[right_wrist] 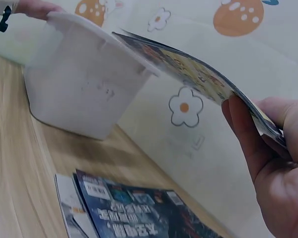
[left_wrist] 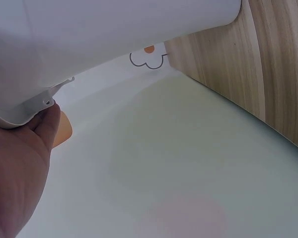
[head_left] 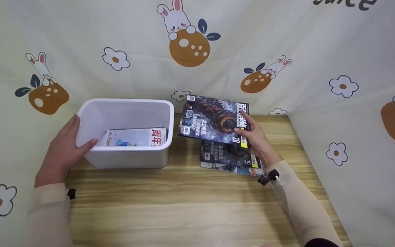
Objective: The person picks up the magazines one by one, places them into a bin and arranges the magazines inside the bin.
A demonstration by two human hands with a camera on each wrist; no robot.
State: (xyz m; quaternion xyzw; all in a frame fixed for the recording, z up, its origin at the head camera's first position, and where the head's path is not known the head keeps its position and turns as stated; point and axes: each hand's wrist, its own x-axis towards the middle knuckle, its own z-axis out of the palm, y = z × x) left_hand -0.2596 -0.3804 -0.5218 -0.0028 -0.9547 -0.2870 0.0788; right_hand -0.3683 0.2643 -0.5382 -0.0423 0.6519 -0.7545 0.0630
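My right hand (head_left: 257,137) pinches a dark-covered magazine (head_left: 214,118) by its right edge, thumb on the cover and fingers beneath. Held above the table just right of the white plastic bin (head_left: 129,159), it bends slightly in the right wrist view. My left hand (head_left: 63,147) grips the bin's left side, its thumb over the rim and its fingers along the outside. Inside the bin lies a light-covered magazine (head_left: 135,137) with red lettering. Below the held magazine, another dark magazine (right_wrist: 134,208) lies on a lighter one (right_wrist: 72,210), partly hidden in the head view.
A wood-grain table (head_left: 183,206) bears the bin and the stack of magazines. Behind and at both sides hangs a pale cloth (head_left: 218,75) printed with rabbits, oranges and flowers, close to the bin's back.
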